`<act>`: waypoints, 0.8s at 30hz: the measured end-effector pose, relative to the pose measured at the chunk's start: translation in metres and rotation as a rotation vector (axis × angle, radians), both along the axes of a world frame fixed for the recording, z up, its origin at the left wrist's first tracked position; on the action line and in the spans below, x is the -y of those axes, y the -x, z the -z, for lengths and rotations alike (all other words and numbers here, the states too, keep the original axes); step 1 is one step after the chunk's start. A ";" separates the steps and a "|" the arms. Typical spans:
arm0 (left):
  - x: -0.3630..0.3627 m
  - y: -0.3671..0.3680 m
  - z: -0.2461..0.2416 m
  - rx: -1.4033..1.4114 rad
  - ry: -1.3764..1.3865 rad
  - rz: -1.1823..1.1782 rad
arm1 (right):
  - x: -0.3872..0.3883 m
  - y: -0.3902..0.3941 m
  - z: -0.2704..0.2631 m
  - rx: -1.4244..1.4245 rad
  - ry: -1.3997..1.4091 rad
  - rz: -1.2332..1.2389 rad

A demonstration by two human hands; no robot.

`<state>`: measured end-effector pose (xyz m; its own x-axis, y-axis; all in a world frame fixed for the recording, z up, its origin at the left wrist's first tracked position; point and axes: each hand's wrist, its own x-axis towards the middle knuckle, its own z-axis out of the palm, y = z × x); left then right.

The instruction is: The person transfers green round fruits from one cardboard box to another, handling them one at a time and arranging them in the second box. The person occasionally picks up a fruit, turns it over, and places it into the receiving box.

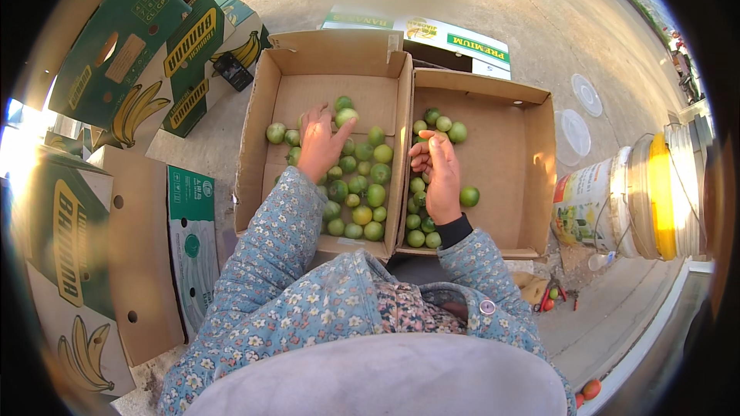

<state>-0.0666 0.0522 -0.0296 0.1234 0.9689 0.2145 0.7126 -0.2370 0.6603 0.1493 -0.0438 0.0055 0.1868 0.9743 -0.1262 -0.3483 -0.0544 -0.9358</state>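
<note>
My left hand (321, 141) reaches into the left cardboard box (329, 43), fingers spread low over green tomatoes. Its thumb is against or just over a pale green tomato (346, 117); some tomatoes beneath the palm are hidden. Among the mostly green fruit lies a yellowish tomato (362, 215). Over the left side of the right cardboard box (491, 185) is my right hand (440, 176), thumb up and fingers loosely curled, with no fruit visible in it. Green tomatoes (416, 238) run along that side of the box, and a single green tomato (469, 196) sits right of the wrist.
Banana cartons (139, 58) stand at the left, with a phone (233, 72) leaning against one. A white carton (462, 40) lies beyond the boxes. At the right are buckets (595, 196), clear plastic lids (575, 136) and red-handled cutters (543, 299) on the ground.
</note>
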 end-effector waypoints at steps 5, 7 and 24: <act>0.031 -0.025 -0.034 0.209 -0.248 0.408 | 0.008 0.015 -0.022 1.061 -0.542 -0.080; 0.037 -0.031 -0.044 0.247 -0.143 0.400 | 0.007 0.015 -0.025 0.928 -0.436 -0.110; -0.008 0.021 0.009 -0.118 -0.030 -0.097 | -0.001 -0.011 0.008 -0.561 0.165 0.407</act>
<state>-0.0878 0.0607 -0.0391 0.0553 0.9708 0.2333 0.8054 -0.1815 0.5642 0.1607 -0.0432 -0.0027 0.3951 0.8008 -0.4501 -0.7981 0.0566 -0.5999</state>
